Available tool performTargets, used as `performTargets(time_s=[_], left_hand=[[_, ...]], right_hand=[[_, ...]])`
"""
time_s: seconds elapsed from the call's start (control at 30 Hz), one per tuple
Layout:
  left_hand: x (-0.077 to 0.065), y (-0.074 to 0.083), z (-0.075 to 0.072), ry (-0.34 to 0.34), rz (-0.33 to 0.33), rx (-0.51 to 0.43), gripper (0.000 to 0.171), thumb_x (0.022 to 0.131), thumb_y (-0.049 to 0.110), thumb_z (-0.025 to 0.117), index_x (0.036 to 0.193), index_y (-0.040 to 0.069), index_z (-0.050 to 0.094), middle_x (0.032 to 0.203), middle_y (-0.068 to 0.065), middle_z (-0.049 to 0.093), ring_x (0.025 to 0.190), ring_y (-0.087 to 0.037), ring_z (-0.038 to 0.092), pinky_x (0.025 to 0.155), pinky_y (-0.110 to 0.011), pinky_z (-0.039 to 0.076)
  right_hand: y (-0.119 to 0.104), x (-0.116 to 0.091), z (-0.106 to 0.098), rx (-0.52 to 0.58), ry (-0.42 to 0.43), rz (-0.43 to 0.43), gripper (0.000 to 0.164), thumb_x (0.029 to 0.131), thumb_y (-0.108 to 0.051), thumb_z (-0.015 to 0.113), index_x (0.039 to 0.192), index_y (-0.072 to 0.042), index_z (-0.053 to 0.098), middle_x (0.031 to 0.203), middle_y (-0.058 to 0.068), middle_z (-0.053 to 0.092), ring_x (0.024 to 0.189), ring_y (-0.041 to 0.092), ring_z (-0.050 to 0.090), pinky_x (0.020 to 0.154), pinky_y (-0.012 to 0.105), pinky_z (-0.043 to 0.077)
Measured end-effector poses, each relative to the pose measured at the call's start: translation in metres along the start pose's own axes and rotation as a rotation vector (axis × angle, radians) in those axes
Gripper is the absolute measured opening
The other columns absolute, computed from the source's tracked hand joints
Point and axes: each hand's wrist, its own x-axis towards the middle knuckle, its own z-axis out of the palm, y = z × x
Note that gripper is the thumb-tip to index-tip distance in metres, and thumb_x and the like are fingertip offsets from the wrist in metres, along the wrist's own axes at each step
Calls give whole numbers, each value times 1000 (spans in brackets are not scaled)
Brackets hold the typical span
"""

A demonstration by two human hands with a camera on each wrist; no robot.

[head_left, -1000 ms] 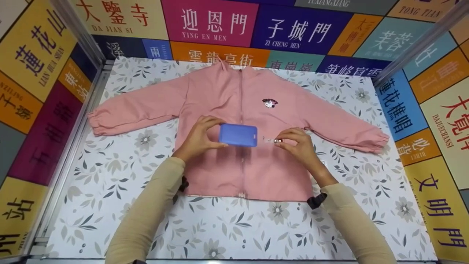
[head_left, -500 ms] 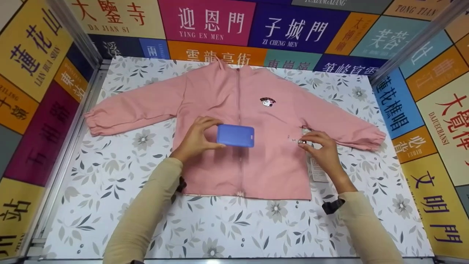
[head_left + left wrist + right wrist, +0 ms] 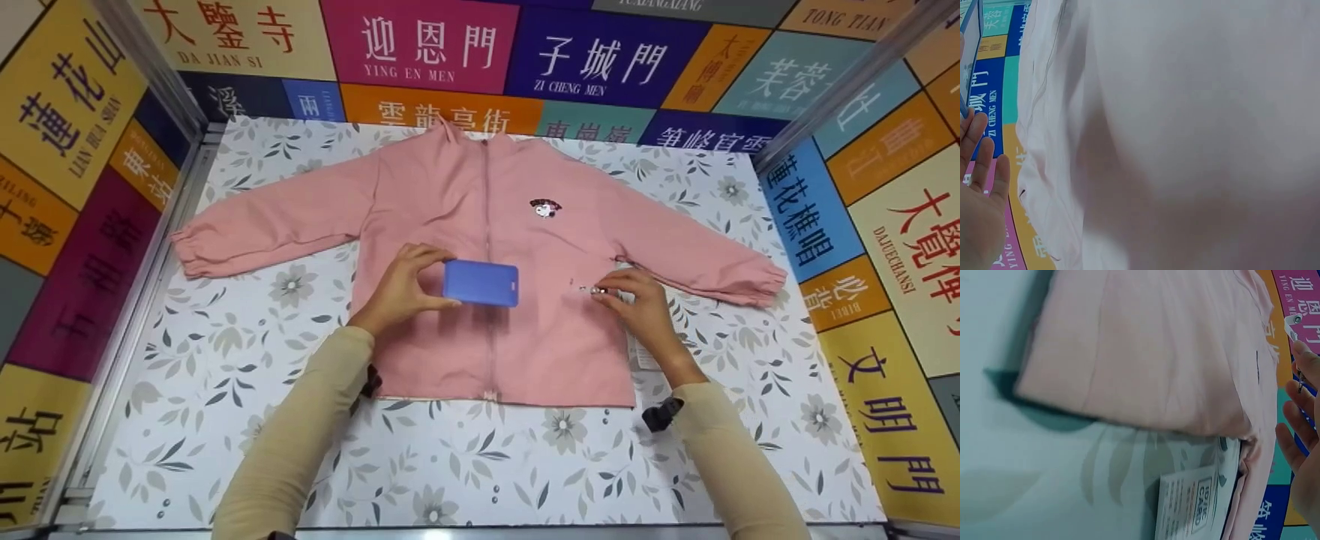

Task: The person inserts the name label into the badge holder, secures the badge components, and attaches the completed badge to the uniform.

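Note:
My left hand point(image 3: 401, 289) holds a blue plastic badge holder point(image 3: 480, 283) by its left end, thumb below and fingers above. A slot shows near the holder's right end. In the left wrist view only its blue edge point(image 3: 981, 34) appears at the upper left. To the right, my right hand point(image 3: 643, 301) pinches a small metal badge clip point(image 3: 598, 290) with a clear snap strap point(image 3: 1294, 322) pointing toward the holder, a gap between them. Beneath both hands a pink zip jacket point(image 3: 427, 352) lies spread flat, sleeves out, with a cartoon patch point(image 3: 545, 208) on its chest.
A printed white packet point(image 3: 1188, 503) lies on the table beside the jacket's right edge, partly behind my right hand in the head view. The floral-covered table point(image 3: 300, 450) is bounded by colourful lettered panels point(image 3: 420, 45) at the back and sides.
My right hand has moved rightward with the badge clip, away from the badge holder, then slightly back left. My left hand keeps its hold and has hardly moved.

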Motion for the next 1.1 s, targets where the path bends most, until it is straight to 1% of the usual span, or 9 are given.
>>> performTargets(time_s=[0.07,0.17,0.27,0.37,0.47,0.6,0.77,0.93,1.1], left_hand=[[0,-1,2,3,4,-7,70,59,30,96,122,12,68,125,-7,66,115,-27,52,105,-42,41],[-1,-2,5,4,8,-6,70,59,29,96,121,13,69,123,-5,67,113,-26,52,104,-41,41],[-2,-3,8,1,11,-5,69,59,30,96,121,14,69,123,-4,67,113,-25,53,103,-41,42],[-3,-3,11,-1,17,-5,69,59,31,96,120,14,69,122,-4,67,113,-25,53,103,-41,42],[-3,-3,13,3,20,-6,69,59,30,96,120,14,69,121,-4,67,112,-25,53,103,-40,42],[-4,-3,15,6,14,-11,68,59,28,96,120,14,69,121,-4,67,112,-25,52,102,-39,42],[-5,-5,18,8,20,-15,68,59,28,96,119,15,69,120,-4,68,111,-25,53,102,-40,42],[-6,-6,18,5,16,-16,68,59,29,96,120,15,69,120,-4,68,112,-24,53,103,-40,42],[-6,-6,18,5,14,-13,69,58,29,96,120,14,69,120,-5,68,112,-25,53,103,-40,42]], right_hand=[[0,3,7,-8,-4,-23,16,76,-12,84,91,-11,80,97,7,73,95,8,59,83,13,43],[-1,9,17,-19,-22,-30,16,77,-13,84,92,-10,80,97,6,73,95,13,59,82,15,43],[-2,13,24,-51,-46,-18,16,79,-14,83,93,-9,80,98,6,72,98,18,60,88,18,43],[0,17,30,-103,-65,-1,17,80,-16,82,95,-9,80,100,5,72,100,22,61,93,26,43],[2,20,34,-140,-85,18,18,81,-18,81,97,-9,79,103,5,72,103,23,61,96,33,43],[4,23,37,-177,-115,49,20,83,-22,79,100,-11,79,107,4,71,107,24,60,100,38,43],[5,25,41,-212,-129,64,23,82,-27,80,100,-12,79,109,1,69,108,22,59,99,39,43],[7,25,43,-212,-128,57,25,82,-27,80,101,-11,79,110,2,69,107,22,60,97,40,45],[7,26,43,-215,-144,74,26,82,-29,79,101,-12,78,111,2,69,107,23,60,97,41,45]])
